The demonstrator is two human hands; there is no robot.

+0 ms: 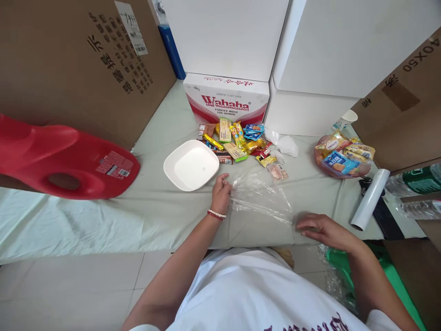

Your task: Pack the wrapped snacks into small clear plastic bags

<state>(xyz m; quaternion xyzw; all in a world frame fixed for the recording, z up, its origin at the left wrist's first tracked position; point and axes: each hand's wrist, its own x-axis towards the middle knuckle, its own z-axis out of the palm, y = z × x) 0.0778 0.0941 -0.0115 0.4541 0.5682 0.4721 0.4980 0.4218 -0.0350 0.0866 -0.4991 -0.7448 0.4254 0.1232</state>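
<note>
the clear plastic bag [260, 197] is pinched by the left hand [221, 191]; nothing is held in the loosely open right hand [322, 228]. it is best smoothed gently, without tugging.

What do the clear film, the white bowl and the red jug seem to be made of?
The clear film looks like thin, shiny plastic: it is see-through, with creases and glints. The white bowl seems plastic, with even colour and soft sheen, though ceramic is possible. The red jug is probably smooth plastic: its grip opening seems moulded in.
</note>
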